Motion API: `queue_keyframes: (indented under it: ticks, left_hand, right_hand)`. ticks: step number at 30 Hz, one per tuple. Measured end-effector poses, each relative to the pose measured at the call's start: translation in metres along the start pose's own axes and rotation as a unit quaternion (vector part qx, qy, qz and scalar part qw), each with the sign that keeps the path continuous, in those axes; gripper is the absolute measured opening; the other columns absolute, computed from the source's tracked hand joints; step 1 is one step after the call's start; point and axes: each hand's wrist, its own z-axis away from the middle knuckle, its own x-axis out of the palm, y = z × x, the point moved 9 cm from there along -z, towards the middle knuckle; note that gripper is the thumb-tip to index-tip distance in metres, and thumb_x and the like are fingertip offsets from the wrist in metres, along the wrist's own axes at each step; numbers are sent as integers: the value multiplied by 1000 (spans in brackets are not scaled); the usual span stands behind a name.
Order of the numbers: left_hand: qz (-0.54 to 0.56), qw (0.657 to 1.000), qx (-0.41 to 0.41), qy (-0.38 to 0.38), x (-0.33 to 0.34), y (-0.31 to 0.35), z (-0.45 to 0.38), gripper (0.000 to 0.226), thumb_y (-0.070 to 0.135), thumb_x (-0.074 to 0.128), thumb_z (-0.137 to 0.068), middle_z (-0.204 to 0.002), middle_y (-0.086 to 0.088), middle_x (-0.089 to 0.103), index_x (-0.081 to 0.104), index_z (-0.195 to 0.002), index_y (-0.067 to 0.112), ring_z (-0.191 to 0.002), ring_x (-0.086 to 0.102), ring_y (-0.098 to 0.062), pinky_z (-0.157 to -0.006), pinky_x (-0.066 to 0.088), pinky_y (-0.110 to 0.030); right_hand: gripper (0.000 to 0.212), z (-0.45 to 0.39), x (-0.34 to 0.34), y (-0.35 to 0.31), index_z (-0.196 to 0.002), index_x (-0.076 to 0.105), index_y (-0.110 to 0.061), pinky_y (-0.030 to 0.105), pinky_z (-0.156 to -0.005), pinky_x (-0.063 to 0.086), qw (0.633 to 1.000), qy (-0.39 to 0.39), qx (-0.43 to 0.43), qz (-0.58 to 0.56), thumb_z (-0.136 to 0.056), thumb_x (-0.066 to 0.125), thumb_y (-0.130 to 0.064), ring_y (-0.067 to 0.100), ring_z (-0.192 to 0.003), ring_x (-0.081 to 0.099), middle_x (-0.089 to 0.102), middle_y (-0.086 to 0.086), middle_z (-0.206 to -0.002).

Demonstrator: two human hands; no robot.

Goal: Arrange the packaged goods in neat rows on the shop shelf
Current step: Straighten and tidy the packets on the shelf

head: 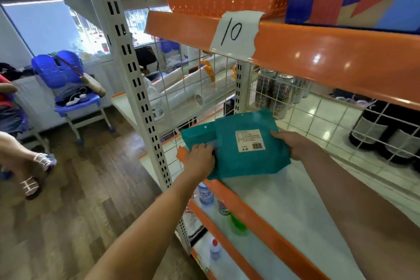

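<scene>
Two teal packets (247, 143) overlap at the shelf's (295, 207) front edge. The left hand (201, 159) pinches their 9 o'clock edge, fingers curled; the right hand (295, 144) grips the 3 o'clock edge.

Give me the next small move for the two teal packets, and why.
Probably slide the front teal packet rightward off the rear teal packet: they overlap at the shelf's left end, with bare shelf to the right. The left hand and right hand grip opposite edges.
</scene>
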Motion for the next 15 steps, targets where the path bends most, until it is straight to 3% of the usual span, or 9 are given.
queue_keyframes:
  ticks: [2,5,9,12,15]
  left_hand:
    - [-13,1000,16,-5,-2,8,-4,36,22,36,-97,-131,-9,52,50,-131,15,-122,44,-28,-99,37,-39]
    - [-15,999,46,-5,-4,19,-10,36,22,36,-97,-131,-9,52,50,-129,16,-121,44,-28,-99,37,-41]
    - [-8,994,104,-17,-4,38,-13,38,22,34,-98,-133,-7,51,50,-131,24,-122,44,-28,-100,36,-41]
    - [-11,989,149,-9,-4,52,-11,36,24,33,-99,-134,-5,51,54,-128,22,-123,43,-27,-100,37,-39]
    - [-31,982,186,-12,-2,68,-6,37,24,34,-99,-132,-9,52,53,-130,17,-124,43,-28,-99,38,-38]
  right_hand:
    - [13,12,-8,2,-104,61,-8,31,-59,59,999,7,-9,-36,-96,52,-15,23,-75,69,71,9,-91]
    - [12,36,-19,8,-101,62,-9,29,-57,58,997,36,-17,-71,-96,52,-14,21,-67,71,74,7,-80]
    - [23,68,-37,23,-113,61,-4,34,-68,56,992,99,-22,-81,-95,55,-18,25,-82,68,69,11,-100]
    - [20,96,-46,37,-106,62,-2,39,-73,53,983,149,-21,-105,-94,56,-16,27,-85,64,70,11,-92]
    - [20,121,-53,56,-106,62,-2,38,-79,53,972,185,-22,-143,-94,56,-17,27,-89,63,68,12,-101]
